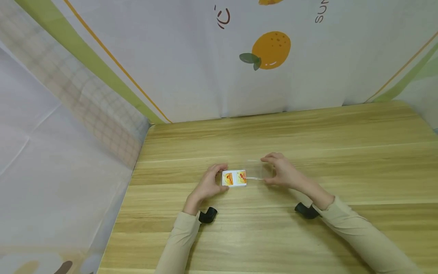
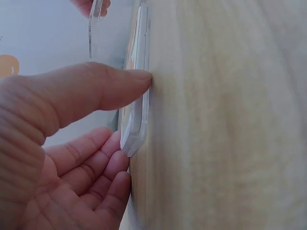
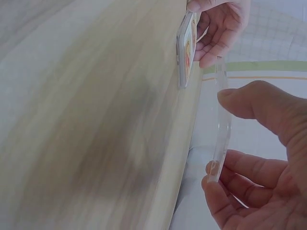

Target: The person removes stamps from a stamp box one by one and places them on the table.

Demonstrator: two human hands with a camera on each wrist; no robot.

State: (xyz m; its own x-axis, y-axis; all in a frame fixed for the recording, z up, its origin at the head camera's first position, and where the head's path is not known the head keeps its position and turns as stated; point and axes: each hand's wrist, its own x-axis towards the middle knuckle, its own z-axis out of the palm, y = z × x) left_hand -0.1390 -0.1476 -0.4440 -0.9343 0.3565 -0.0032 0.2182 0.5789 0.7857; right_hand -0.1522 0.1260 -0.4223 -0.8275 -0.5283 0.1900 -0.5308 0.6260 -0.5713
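A shallow clear plastic case base (image 2: 136,129) lies on the table with cards (image 1: 234,177) in it, their white faces printed in orange and red. My left hand (image 1: 209,183) holds its left end, thumb on the near edge and fingers at the far side. To the right, my right hand (image 1: 282,171) grips a transparent plastic lid (image 1: 254,169) by its edges between thumb and fingers. In the right wrist view the lid (image 3: 221,129) is raised off the table, apart from the case base.
A wooden table (image 1: 246,236) lies under both hands. Behind it hangs a pale cloth (image 1: 191,76) printed with orange fruit, and another pale sheet (image 1: 68,171) covers the left side. Black curved pieces (image 1: 208,215) sit at both wrists.
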